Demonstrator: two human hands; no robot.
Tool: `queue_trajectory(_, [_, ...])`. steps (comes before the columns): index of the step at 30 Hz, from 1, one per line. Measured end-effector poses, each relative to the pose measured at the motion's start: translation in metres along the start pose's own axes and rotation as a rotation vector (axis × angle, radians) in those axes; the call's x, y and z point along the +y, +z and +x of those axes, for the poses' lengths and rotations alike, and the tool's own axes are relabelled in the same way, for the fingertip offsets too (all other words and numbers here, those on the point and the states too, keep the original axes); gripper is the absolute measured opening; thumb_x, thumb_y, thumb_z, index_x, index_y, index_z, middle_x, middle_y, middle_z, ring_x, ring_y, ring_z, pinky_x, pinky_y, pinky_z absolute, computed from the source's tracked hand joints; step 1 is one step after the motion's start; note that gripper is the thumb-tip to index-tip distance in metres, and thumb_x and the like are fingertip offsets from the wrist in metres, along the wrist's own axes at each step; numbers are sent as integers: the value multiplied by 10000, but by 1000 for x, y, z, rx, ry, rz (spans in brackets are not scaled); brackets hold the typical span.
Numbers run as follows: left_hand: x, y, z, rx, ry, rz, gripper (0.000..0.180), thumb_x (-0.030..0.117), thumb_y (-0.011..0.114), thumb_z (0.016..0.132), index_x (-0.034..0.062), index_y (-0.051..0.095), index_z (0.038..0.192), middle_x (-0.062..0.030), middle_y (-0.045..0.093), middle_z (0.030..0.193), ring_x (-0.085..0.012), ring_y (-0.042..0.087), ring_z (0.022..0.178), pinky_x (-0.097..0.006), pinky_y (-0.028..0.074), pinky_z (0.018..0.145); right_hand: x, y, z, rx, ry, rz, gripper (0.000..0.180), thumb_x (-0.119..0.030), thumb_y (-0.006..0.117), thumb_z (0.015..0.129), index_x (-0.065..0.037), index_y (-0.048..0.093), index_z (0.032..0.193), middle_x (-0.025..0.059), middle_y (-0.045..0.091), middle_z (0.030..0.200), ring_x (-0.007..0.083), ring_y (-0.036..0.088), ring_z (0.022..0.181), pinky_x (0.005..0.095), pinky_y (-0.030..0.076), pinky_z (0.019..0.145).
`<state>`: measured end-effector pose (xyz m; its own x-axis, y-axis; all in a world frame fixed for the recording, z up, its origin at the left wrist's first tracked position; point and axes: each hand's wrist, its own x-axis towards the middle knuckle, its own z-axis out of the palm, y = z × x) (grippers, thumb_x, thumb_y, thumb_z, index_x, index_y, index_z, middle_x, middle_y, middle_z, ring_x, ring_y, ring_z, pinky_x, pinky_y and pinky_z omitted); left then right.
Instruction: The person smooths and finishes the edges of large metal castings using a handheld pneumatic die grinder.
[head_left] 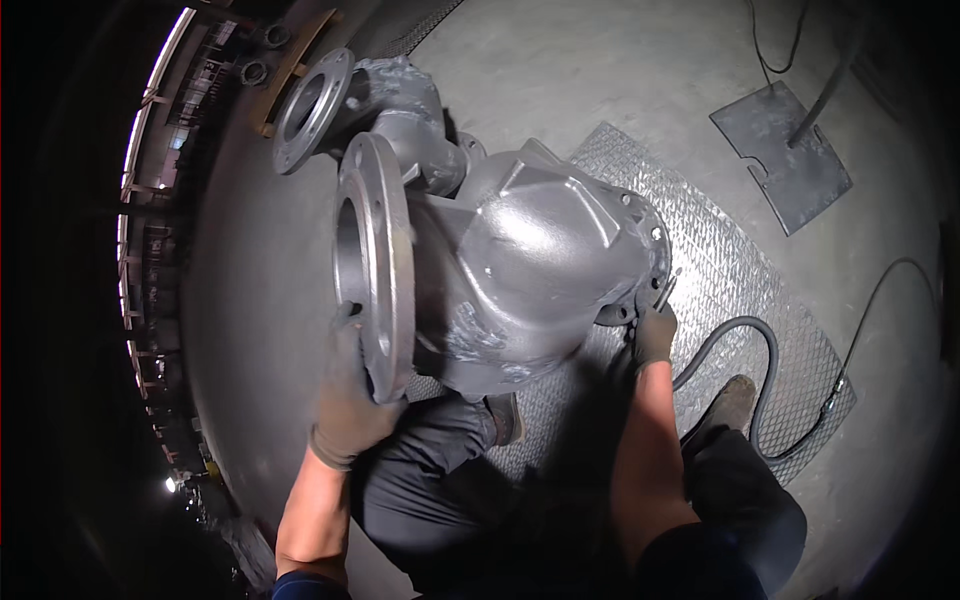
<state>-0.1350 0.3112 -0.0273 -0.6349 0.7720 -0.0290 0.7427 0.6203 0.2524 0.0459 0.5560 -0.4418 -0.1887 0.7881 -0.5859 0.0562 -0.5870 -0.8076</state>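
Note:
A large grey cast-metal valve body (520,250) fills the middle of the view, lying at a tilt in front of my legs. Its wide round flange (385,270) faces left, and a smaller end flange (650,235) with bolt holes is on the right. My gloved left hand (352,395) is closed on the lower rim of the wide flange, thumb toward the opening. At the lower edge of the right flange, my gloved right hand (655,335) is closed. A thin rod-like piece shows above its fingers; what they hold is mostly hidden.
A second grey casting (400,115) stands just behind. Patterned metal matting (730,270) lies under the work. A dark hose (765,350) curls beside my right boot (725,415). A flat steel plate with an upright pole (780,155) stands at far right; a wooden pallet (295,75) is far left.

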Motion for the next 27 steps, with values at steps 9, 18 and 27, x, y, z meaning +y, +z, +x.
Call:
queue_trajectory(9, [9,-10,-87,-101,-139,-78,816,31,794,621,-74,472,1363,-342,556,1329,-557,523,1286,-548,435,1121,-8,-65,-87,83,11,-248,301,-232,737,891,62,761,952,149,728,736,277,652,603,443,504,586])
queue_trajectory(18, [60,-31,-92,-159,-162,-274,742,131,826,668,-21,547,1339,-272,683,1094,-477,673,1002,-495,545,909,-25,-130,-123,143,-75,-820,489,-372,708,870,92,766,1015,328,757,960,474,746,957,507,556,839])
queue_trajectory(27, [65,-34,-52,-103,-273,-418,659,102,792,746,-21,596,1363,-155,715,1116,-241,689,1003,-400,551,921,-77,-122,-116,134,-234,-693,485,-349,618,967,20,717,1266,310,751,1131,493,704,1106,520,534,989])
